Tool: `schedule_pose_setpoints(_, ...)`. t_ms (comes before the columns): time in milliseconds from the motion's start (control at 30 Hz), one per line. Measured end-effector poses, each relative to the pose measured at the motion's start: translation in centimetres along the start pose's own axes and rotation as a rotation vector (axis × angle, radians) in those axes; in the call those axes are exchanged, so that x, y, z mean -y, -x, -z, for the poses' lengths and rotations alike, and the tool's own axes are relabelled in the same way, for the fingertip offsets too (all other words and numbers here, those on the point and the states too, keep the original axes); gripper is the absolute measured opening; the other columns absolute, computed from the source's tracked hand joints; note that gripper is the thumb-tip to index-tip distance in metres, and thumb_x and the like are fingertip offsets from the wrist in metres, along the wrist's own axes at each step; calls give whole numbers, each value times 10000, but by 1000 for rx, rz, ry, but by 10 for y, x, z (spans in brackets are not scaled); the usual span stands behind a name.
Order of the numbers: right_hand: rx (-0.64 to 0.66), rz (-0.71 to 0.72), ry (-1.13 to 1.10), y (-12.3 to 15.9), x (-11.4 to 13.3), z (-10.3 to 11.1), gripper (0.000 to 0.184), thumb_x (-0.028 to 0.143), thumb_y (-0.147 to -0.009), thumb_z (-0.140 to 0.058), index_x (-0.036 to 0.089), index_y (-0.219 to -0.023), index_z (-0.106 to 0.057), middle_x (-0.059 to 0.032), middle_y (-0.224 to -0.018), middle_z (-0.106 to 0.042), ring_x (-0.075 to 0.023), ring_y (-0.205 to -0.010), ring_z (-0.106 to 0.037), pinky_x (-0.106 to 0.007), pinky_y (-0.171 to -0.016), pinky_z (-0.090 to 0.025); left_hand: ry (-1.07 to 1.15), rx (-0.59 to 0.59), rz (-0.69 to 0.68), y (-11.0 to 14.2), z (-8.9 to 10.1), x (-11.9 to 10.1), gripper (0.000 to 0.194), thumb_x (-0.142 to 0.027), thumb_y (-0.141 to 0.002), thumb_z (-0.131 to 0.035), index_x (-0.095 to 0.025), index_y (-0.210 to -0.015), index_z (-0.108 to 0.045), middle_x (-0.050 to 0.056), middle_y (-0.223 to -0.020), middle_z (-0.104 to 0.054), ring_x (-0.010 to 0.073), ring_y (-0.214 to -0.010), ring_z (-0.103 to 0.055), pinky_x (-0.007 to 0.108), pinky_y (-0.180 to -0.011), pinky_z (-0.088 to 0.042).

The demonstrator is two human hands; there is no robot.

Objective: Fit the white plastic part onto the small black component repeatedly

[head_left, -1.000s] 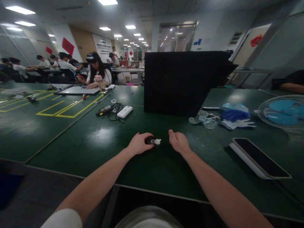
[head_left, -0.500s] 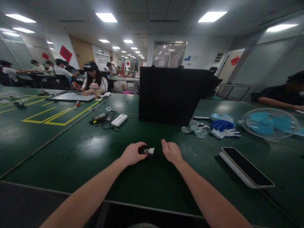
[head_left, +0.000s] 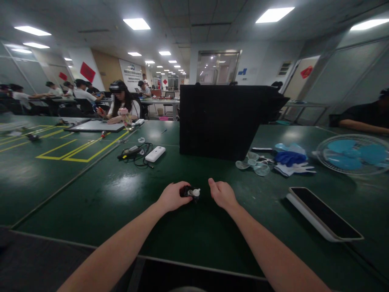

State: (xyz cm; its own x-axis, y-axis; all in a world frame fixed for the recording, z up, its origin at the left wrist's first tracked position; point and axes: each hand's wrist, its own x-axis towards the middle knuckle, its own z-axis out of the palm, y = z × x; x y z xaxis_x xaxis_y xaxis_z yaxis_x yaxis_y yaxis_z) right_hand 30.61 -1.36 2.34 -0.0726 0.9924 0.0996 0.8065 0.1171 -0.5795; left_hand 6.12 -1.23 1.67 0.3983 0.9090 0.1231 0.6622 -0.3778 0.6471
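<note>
My left hand (head_left: 172, 196) is closed around a small black device (head_left: 189, 192) at the middle of the green table. A white round cap-like piece (head_left: 197, 192) shows at the device's right end, beside a small metallic round part. The fingers cover much of the device, so its exact kind is unclear. A short gap to the right is my right hand (head_left: 223, 194), apart from the device. Its fingers are curled in and its thumb points up and away; whatever may be inside is hidden.
A large black box-like panel (head_left: 217, 121) stands ahead. Left of it lie a white power bank-like block (head_left: 155, 154) and black cables (head_left: 135, 156). On the right are clear fan blades (head_left: 255, 164), gloves (head_left: 291, 160), a fan (head_left: 352, 154) and a phone (head_left: 326, 213). A person (head_left: 121, 101) sits across.
The view has turned slightly left, so table items appear a little farther right. Both hands keep nearly the same pose, the left one still around the black device.
</note>
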Motion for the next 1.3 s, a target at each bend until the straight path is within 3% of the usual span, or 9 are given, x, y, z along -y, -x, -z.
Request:
schedule_pose_setpoints(500, 8, -5, -25, 1, -1, 2, 754, 679, -1000, -207, 193, -558, -578, -43, -550, -598, -140, -495, -535, -279, -566, -366, -8, -4, 25, 1, -1, -9, 451, -343, -761, -751, -245, -1194, -677, 46, -1099, -745, 234, -1007, -693, 381, -979, -499)
schedule_pose_setpoints(733, -88, 41, -52, 3, 1, 7, 746, 680, -997, -233, 190, -568, -595, -21, -533, -570, -139, -505, -545, -274, -558, -362, 2, 0, 25, 0, 0, -8, 436, -344, -767, -748, -256, -1189, -679, 46, -1116, -741, 249, -1045, -687, 400, -991, -501)
schedule_pose_setpoints(1300, -65, 11, -31, 2, 3, 4, 750, 715, -977, -252, 193, -547, -578, -20, -509, -551, -134, -474, -514, -270, -536, -345, 12, -13, -8, 0, -3, -1, 415, -371, -762, -746, -272, -1158, -674, 18, -1067, -743, 215, -960, -693, 371, -963, -496)
